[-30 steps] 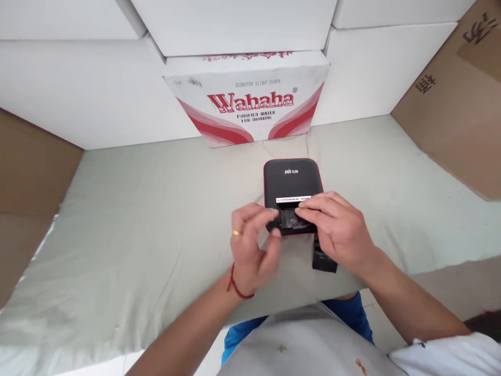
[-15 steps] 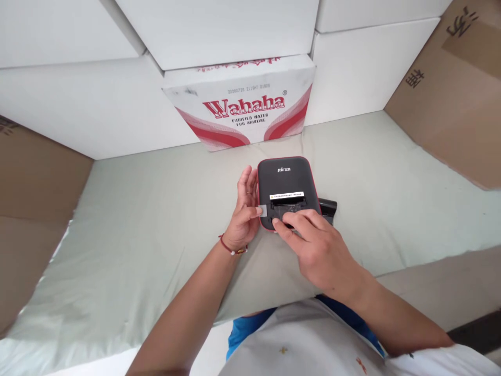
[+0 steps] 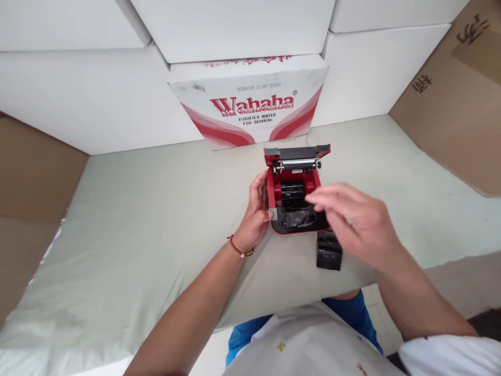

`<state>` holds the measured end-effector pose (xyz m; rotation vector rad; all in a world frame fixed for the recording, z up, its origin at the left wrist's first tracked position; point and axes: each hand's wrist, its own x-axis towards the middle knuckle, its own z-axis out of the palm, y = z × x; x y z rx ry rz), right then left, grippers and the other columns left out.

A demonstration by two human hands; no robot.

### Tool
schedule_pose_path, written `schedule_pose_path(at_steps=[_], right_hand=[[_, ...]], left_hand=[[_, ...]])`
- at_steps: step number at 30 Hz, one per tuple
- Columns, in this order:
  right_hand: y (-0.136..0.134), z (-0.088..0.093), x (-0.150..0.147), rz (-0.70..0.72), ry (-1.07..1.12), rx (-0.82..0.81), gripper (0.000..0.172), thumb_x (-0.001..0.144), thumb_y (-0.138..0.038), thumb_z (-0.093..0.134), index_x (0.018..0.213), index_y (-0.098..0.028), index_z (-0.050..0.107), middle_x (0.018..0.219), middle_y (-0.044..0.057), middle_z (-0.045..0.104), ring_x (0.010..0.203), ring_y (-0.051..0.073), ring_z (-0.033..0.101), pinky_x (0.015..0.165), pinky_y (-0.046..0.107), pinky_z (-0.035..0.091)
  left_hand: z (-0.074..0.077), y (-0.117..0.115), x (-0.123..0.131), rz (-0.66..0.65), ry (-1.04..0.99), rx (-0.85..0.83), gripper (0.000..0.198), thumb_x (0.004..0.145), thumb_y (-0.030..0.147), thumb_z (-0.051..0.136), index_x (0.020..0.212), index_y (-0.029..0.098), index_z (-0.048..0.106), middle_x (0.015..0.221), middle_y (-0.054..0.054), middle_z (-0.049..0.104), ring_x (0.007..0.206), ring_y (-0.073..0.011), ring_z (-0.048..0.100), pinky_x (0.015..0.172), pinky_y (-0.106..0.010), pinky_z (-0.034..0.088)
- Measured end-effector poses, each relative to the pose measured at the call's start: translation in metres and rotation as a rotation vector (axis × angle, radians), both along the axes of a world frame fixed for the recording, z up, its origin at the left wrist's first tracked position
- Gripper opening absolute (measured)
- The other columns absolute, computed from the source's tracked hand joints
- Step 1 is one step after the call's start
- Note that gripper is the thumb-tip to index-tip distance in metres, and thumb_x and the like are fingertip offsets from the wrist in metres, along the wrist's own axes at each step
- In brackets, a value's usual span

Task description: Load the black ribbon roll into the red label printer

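A small black and red printer (image 3: 294, 209) sits on the pale green cloth (image 3: 136, 224) with its lid (image 3: 296, 152) swung up at the back, showing a red cavity with a black roll inside. My left hand (image 3: 255, 214) grips the printer's left side, thumb on the side button. My right hand (image 3: 354, 222) hovers over the printer's front right, fingers stretched out and blurred, holding nothing. A black wrapped roll (image 3: 329, 251) lies on the cloth just under my right hand.
A white and red Wahaha carton (image 3: 250, 102) stands right behind the printer, among plain white boxes (image 3: 97, 99). Brown cardboard boxes (image 3: 454, 94) flank both sides. The cloth's front edge runs close to my body.
The printer's lid was closed half a second ago and now stands open. My right hand lifted off the front and moved right; my left hand stayed on the left side.
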<state>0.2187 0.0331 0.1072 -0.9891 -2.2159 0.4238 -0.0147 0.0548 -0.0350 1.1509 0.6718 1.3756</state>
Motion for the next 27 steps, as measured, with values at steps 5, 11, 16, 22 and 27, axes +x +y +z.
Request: schedule_pose_path(at_steps=[5, 11, 16, 22, 27], right_hand=[[0.055, 0.019, -0.018, -0.015, -0.529, -0.120, 0.033, 0.106, -0.014, 0.054, 0.119, -0.019, 0.083, 0.120, 0.011, 0.085, 0.102, 0.026, 0.081, 0.086, 0.036, 0.060], [0.081, 0.014, -0.074, -0.110, -1.033, -0.261, 0.028, 0.097, -0.007, 0.057, 0.104, -0.017, 0.082, 0.106, 0.017, 0.085, 0.095, 0.033, 0.081, 0.067, 0.037, 0.050], [0.065, 0.020, -0.070, -0.172, -1.002, -0.226, 0.021, 0.097, -0.012, 0.062, 0.107, -0.016, 0.081, 0.112, 0.020, 0.083, 0.089, 0.034, 0.080, 0.065, 0.039, 0.049], [0.031, 0.054, 0.027, -0.078, -0.551, -0.158, 0.032, 0.108, -0.040, 0.059, 0.130, -0.026, 0.077, 0.109, 0.010, 0.083, 0.081, 0.025, 0.076, 0.072, 0.039, 0.055], [0.051, 0.016, 0.111, -0.314, -0.796, -0.437, 0.026, 0.100, -0.040, 0.066, 0.110, -0.025, 0.084, 0.099, 0.013, 0.084, 0.080, 0.031, 0.075, 0.069, 0.043, 0.054]], left_hand=[[-0.004, 0.004, 0.000, -0.004, -0.021, 0.000, 0.100, 0.077, 0.060, 0.091, 0.163, 0.043, 0.042, 0.185, -0.004, 0.034, 0.174, -0.0355, 0.028, 0.143, -0.057, 0.025], [-0.004, 0.006, 0.000, -0.021, -0.055, -0.007, 0.099, 0.074, 0.057, 0.092, 0.160, 0.040, 0.046, 0.182, -0.004, 0.038, 0.173, -0.0353, 0.030, 0.144, -0.056, 0.023], [-0.004, 0.005, 0.000, -0.018, -0.027, -0.001, 0.094, 0.079, 0.058, 0.088, 0.161, 0.040, 0.045, 0.183, -0.004, 0.037, 0.174, -0.0354, 0.027, 0.144, -0.056, 0.023], [-0.004, 0.006, -0.001, -0.032, -0.052, -0.010, 0.097, 0.076, 0.057, 0.091, 0.161, 0.041, 0.047, 0.181, -0.004, 0.039, 0.171, -0.0362, 0.033, 0.141, -0.056, 0.029], [-0.005, 0.007, -0.001, -0.031, -0.093, -0.047, 0.095, 0.074, 0.053, 0.093, 0.158, 0.042, 0.050, 0.180, -0.002, 0.041, 0.170, -0.0342, 0.034, 0.141, -0.054, 0.029]])
